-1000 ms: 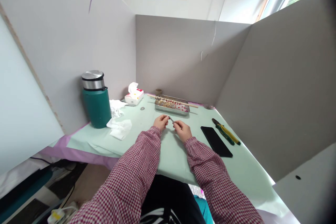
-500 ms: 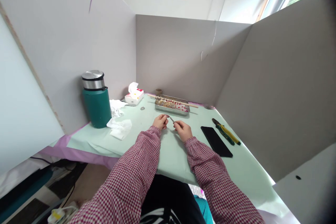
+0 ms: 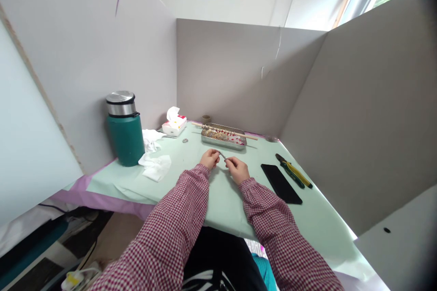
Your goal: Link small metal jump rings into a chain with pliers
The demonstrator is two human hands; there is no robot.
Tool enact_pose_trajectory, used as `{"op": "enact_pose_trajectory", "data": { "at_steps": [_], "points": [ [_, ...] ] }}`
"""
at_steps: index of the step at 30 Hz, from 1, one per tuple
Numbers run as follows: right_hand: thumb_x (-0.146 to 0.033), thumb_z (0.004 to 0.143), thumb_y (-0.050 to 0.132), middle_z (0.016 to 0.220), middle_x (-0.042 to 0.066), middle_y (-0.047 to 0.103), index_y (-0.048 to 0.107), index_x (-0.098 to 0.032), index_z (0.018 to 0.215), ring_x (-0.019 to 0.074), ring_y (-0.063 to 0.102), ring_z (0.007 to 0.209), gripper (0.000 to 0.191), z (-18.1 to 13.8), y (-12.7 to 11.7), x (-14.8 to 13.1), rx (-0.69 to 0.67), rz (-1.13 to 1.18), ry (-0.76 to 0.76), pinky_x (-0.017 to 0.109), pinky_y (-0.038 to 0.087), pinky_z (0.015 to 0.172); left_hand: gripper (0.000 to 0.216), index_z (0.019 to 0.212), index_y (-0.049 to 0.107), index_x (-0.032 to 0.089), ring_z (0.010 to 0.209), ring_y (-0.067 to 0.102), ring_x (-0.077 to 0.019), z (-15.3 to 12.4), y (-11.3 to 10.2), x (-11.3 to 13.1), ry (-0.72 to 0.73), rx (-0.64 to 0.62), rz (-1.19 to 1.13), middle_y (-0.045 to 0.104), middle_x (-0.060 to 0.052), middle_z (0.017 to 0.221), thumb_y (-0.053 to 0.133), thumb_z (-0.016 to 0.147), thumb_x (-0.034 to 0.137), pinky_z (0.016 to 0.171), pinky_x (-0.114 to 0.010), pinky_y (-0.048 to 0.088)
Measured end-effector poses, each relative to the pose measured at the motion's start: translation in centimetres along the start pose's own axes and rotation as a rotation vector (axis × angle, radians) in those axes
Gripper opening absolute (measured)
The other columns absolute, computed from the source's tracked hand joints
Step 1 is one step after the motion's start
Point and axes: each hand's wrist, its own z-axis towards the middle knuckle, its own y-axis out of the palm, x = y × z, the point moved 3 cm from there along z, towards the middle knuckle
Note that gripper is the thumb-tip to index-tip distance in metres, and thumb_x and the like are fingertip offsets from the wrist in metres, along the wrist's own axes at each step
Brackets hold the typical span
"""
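Over the middle of the table, my left hand [image 3: 210, 159] is closed in a pinch; what its fingertips hold is too small to make out. My right hand [image 3: 238, 170] grips a slim grey metal tool [image 3: 222, 155] between thumb and fingers. The tool slants up and left, and its tip meets the fingertips of my left hand. Just beyond both hands stands a shallow metal tray [image 3: 227, 145] with small red, white and golden pieces in it. A light wooden stick [image 3: 251, 137] lies across the tray, with small beads along part of it.
To the right lie a black phone-like slab [image 3: 280, 183] and yellow-green pliers [image 3: 295, 172]. On the left are a green flask [image 3: 126, 141], crumpled tissues [image 3: 157, 167] and a tissue pack [image 3: 175, 126]. Grey partitions [image 3: 239, 72] enclose the table [image 3: 225, 209] on three sides.
My left hand has shifted very slightly to the right, its fingers closer over the tool's tip. The right hand has hardly moved, and the objects on the table stay put.
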Motion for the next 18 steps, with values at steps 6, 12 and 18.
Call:
{"op": "enact_pose_trajectory", "data": {
  "at_steps": [6, 12, 18],
  "points": [
    [-0.040, 0.076, 0.046, 0.063, 0.001, 0.060, 0.062, -0.018, 0.076, 0.0137, 0.051, 0.057, 0.028, -0.06, -0.13, -0.13, 0.021, -0.044, -0.029, 0.024, 0.040, 0.058, 0.015, 0.076, 0.050, 0.015, 0.030, 0.027, -0.0024, 0.44, -0.10, -0.61, 0.066, -0.004, 0.121, 0.044, 0.007, 0.046, 0.048, 0.075, 0.029, 0.035, -0.019, 0.022],
    [-0.038, 0.078, 0.044, 0.069, 0.002, 0.061, 0.062, -0.019, 0.077, 0.0150, 0.053, 0.064, 0.026, -0.09, -0.28, -0.46, 0.044, -0.143, -0.101, 0.025, 0.040, 0.063, 0.020, 0.072, 0.055, 0.015, 0.036, 0.032, -0.0047, 0.64, -0.37, -1.00, 0.144, 0.034, 0.290, 0.042, 0.006, 0.045, 0.045, 0.073, 0.033, 0.040, -0.019, 0.025],
    [-0.037, 0.077, 0.043, 0.074, 0.003, 0.062, 0.063, -0.018, 0.079, 0.0157, 0.054, 0.068, 0.028, 0.03, -0.32, -0.33, 0.070, -0.198, -0.113, 0.025, 0.040, 0.065, 0.020, 0.074, 0.057, 0.014, 0.040, 0.033, -0.0055, 0.47, -0.29, -0.74, 0.160, 0.045, 0.347, 0.040, 0.006, 0.044, 0.045, 0.071, 0.029, 0.043, -0.019, 0.026]
  ]
}}
